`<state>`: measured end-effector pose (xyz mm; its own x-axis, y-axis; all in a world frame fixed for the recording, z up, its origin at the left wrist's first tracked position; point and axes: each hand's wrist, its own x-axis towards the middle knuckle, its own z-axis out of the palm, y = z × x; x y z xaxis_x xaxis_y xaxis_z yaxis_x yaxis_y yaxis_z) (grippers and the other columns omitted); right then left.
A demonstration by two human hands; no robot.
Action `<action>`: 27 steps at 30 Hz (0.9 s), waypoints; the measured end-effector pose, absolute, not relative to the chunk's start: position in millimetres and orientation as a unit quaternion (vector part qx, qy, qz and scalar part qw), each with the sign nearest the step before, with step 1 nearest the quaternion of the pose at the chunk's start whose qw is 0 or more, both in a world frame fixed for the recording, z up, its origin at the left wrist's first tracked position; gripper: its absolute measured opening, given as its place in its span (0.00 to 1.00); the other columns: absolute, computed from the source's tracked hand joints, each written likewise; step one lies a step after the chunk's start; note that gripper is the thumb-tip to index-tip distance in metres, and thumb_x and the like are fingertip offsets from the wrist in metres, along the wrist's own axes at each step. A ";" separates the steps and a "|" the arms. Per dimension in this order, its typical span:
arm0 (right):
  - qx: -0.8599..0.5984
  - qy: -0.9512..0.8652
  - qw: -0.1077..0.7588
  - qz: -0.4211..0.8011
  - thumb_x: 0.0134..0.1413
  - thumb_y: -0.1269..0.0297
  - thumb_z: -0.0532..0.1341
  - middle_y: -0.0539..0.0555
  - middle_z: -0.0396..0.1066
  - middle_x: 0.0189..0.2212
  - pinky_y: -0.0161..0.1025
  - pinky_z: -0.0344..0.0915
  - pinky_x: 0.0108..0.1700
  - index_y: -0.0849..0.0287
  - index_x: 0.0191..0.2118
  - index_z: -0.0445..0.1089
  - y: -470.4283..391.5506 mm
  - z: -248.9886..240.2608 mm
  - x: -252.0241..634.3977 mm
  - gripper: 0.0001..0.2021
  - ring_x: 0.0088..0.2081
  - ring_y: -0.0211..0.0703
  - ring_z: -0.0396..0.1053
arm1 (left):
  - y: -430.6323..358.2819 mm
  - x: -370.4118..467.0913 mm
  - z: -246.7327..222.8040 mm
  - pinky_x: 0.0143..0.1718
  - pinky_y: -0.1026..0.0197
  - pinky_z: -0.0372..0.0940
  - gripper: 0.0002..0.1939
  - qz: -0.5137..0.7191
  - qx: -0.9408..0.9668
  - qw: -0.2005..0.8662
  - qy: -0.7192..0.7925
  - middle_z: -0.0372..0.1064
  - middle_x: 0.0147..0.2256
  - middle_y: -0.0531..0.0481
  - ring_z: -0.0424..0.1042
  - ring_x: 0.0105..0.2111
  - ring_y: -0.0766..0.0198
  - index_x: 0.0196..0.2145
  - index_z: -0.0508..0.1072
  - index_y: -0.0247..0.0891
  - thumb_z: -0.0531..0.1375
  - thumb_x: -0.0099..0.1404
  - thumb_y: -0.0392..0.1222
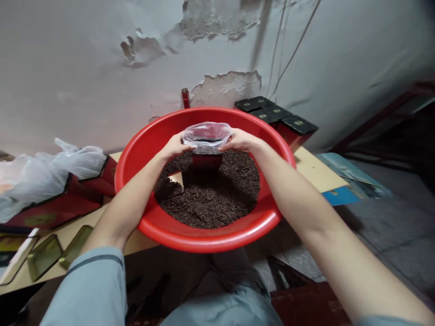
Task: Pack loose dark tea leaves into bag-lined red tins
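Note:
A clear plastic bag lines a dark red tin, its mouth spread wide over the rim. My left hand grips the bag's edge on one side, thumb toward me. On the other side my right hand pinches the opposite edge. The tin stands upright on dark loose tea leaves inside a big red plastic basin. Left of the tin, a small shiny gold scoop-like piece lies partly buried in the leaves. How full the bag is cannot be made out.
Several lidded red-and-black tins stand behind the basin on the right. At left are red tins with plastic bags sticking out, and gold-coloured lids on the board. A peeling wall is close behind.

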<state>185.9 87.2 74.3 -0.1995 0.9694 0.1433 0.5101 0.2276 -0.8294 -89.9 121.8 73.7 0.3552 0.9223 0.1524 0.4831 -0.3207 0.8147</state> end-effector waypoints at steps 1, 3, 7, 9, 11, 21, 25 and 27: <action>-0.527 -0.710 0.338 0.322 0.40 0.74 0.76 0.52 0.81 0.38 0.39 0.75 0.45 0.59 0.49 0.79 89.6 73.3 178.4 0.25 0.38 0.42 0.77 | 122.2 -82.3 70.8 0.50 0.57 0.71 0.29 0.322 0.763 0.325 0.457 0.81 0.46 0.46 0.78 0.46 0.53 0.50 0.79 0.33 0.70 0.49 0.39; -0.565 -0.718 0.316 0.257 0.42 0.72 0.76 0.55 0.80 0.41 0.41 0.74 0.49 0.62 0.48 0.80 92.9 73.1 163.5 0.23 0.41 0.45 0.77 | 122.1 -68.1 67.1 0.48 0.58 0.70 0.23 0.323 0.779 0.281 0.458 0.82 0.41 0.49 0.78 0.43 0.54 0.46 0.81 0.34 0.67 0.50 0.39; -0.596 -0.736 0.276 0.162 0.41 0.70 0.78 0.60 0.78 0.47 0.41 0.71 0.52 0.64 0.50 0.80 91.8 72.9 138.9 0.25 0.46 0.50 0.77 | 117.8 -51.8 64.7 0.43 0.61 0.69 0.14 0.335 0.793 0.213 0.462 0.82 0.36 0.49 0.77 0.37 0.58 0.38 0.83 0.34 0.65 0.53 0.37; -0.582 -0.747 0.276 0.165 0.42 0.70 0.78 0.59 0.79 0.48 0.39 0.70 0.52 0.64 0.53 0.79 90.2 71.2 130.2 0.29 0.47 0.49 0.77 | 113.3 -47.1 64.9 0.42 0.61 0.68 0.12 0.351 0.797 0.199 0.449 0.82 0.35 0.48 0.77 0.35 0.59 0.37 0.82 0.33 0.64 0.54 0.36; -0.557 -0.761 0.283 0.174 0.44 0.69 0.77 0.58 0.80 0.47 0.37 0.70 0.50 0.63 0.55 0.78 89.6 68.7 123.9 0.28 0.47 0.47 0.77 | 107.8 -42.2 65.7 0.42 0.61 0.69 0.10 0.365 0.806 0.191 0.426 0.82 0.34 0.48 0.77 0.34 0.60 0.36 0.82 0.34 0.63 0.56 0.35; -0.589 -0.720 0.318 0.182 0.53 0.74 0.67 0.56 0.82 0.35 0.34 0.68 0.42 0.67 0.40 0.82 90.3 65.8 120.6 0.09 0.40 0.47 0.78 | 105.5 -42.6 73.3 0.59 0.50 0.68 0.16 0.286 0.863 0.153 0.386 0.75 0.50 0.43 0.74 0.52 0.52 0.44 0.79 0.38 0.63 0.56 0.36; -0.556 -0.758 0.315 0.129 0.52 0.75 0.68 0.58 0.83 0.38 0.37 0.69 0.47 0.65 0.42 0.83 91.0 66.9 124.0 0.10 0.41 0.46 0.78 | 121.5 -58.9 58.5 0.68 0.35 0.57 0.57 0.232 0.853 0.171 0.435 0.60 0.65 0.29 0.60 0.66 0.32 0.66 0.65 0.30 0.77 0.40 0.50; -0.527 -0.787 0.305 0.104 0.52 0.74 0.69 0.58 0.82 0.37 0.38 0.70 0.48 0.65 0.40 0.84 92.5 66.3 126.8 0.09 0.40 0.46 0.78 | 130.5 -64.5 47.3 0.71 0.36 0.51 0.66 0.219 0.861 0.211 0.408 0.55 0.68 0.27 0.55 0.70 0.31 0.70 0.58 0.30 0.78 0.38 0.54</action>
<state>126.8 92.5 66.3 -0.2590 0.8920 0.3705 0.7653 0.4236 -0.4848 -64.5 130.5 47.3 0.5708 0.7953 0.2042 0.6103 -0.5773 0.5425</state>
